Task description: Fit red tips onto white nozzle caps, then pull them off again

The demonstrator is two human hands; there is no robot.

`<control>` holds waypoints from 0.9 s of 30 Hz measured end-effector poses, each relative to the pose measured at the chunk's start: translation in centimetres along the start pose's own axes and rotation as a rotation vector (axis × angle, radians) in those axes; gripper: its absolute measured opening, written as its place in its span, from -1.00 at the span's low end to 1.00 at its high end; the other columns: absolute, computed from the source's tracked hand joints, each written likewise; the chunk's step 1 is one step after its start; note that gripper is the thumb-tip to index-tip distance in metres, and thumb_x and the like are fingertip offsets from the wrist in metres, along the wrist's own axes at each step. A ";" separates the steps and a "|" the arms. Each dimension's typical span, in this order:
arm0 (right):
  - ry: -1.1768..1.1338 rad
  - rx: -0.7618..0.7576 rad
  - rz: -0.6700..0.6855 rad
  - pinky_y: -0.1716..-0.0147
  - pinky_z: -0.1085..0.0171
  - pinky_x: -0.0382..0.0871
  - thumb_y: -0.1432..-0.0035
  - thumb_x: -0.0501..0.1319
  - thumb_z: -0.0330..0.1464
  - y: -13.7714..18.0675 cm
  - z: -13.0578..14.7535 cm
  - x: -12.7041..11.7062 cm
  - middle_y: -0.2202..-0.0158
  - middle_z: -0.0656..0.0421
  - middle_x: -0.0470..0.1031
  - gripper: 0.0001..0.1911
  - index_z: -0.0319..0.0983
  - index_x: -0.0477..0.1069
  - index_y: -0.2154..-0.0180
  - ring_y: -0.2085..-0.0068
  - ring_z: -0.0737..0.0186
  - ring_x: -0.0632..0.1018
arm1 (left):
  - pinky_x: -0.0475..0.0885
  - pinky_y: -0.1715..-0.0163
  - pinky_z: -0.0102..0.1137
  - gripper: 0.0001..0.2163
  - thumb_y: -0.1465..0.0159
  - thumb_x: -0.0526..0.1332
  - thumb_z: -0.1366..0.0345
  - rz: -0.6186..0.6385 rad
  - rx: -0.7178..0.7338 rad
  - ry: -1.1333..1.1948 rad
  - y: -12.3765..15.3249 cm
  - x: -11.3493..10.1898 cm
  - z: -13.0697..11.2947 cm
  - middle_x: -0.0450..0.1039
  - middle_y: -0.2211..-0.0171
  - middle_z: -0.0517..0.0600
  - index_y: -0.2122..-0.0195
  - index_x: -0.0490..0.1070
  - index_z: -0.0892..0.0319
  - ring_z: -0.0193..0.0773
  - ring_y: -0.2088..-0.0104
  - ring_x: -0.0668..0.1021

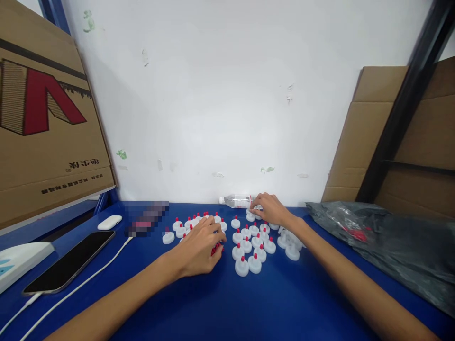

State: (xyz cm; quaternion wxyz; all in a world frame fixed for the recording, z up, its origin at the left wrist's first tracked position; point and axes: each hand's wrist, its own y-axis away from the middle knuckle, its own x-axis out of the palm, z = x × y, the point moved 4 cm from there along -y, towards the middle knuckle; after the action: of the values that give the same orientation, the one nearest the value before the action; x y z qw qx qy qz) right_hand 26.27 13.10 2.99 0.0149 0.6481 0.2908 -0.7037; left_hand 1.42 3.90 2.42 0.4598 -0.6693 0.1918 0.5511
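Several white round caps with red tips (249, 239) lie spread over the blue table (227, 303). My left hand (201, 246) is curled over the left part of the pile, with small red pieces showing under its fingers. My right hand (272, 209) reaches to the far side of the pile, fingers pinched on a white cap (256, 209) next to a clear plastic bottle (236, 201) lying on its side by the wall.
A black phone (71, 261) with a white cable, a white earbud case (110, 222) and a white box (17, 260) lie at left. Cardboard boxes stand at left (42, 118) and right (419, 132). A dark plastic bag (391, 241) lies at right.
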 end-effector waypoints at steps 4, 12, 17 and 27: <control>-0.011 0.002 0.001 0.05 0.11 0.29 -0.28 0.23 -0.24 0.1 0.1 0.5 0.12 0.06 0.54 -0.81 -0.15 0.59 0.21 0.03 0.00 0.48 | 0.34 0.11 -0.20 -0.90 -0.29 0.22 0.30 0.052 -0.022 -0.009 0.1 0.3 -0.1 0.43 0.26 0.05 0.23 0.50 0.15 -0.08 0.14 0.39; -0.078 -0.005 -0.014 0.10 0.16 0.29 -0.21 0.30 -0.31 -0.1 0.1 1.0 0.15 0.10 0.53 -0.92 -0.15 0.55 0.32 0.05 0.03 0.49 | 0.34 0.14 -0.22 -0.92 -0.30 0.22 0.34 0.109 -0.014 -0.042 0.1 0.9 -0.1 0.44 0.29 0.05 0.28 0.51 0.16 -0.09 0.16 0.40; -0.157 0.032 -0.110 0.29 0.24 0.30 -0.38 0.06 -0.30 0.3 0.2 0.0 0.22 0.08 0.53 -0.84 -0.20 0.37 0.16 0.25 0.14 0.53 | 0.33 0.17 -0.25 -0.89 -0.32 0.18 0.40 0.113 0.016 -0.040 0.0 1.2 -0.2 0.43 0.31 0.04 0.31 0.50 0.16 -0.13 0.19 0.40; -0.279 -0.011 -0.222 0.34 0.25 0.34 -0.42 -0.03 -0.30 0.4 2.5 -2.6 0.24 0.14 0.47 -0.87 -0.15 0.23 0.10 0.34 0.19 0.53 | 0.27 0.17 -0.26 -0.95 -0.38 0.16 0.36 -0.084 0.028 0.015 -0.4 0.1 0.0 0.48 0.26 -0.01 0.22 0.39 0.17 -0.19 0.23 0.45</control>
State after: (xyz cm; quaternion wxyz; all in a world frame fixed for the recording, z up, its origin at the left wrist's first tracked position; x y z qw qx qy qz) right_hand 24.58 10.79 5.22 -0.0193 0.5081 0.3597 -0.7824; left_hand 1.73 4.15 2.49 0.4904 -0.6743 0.1747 0.5237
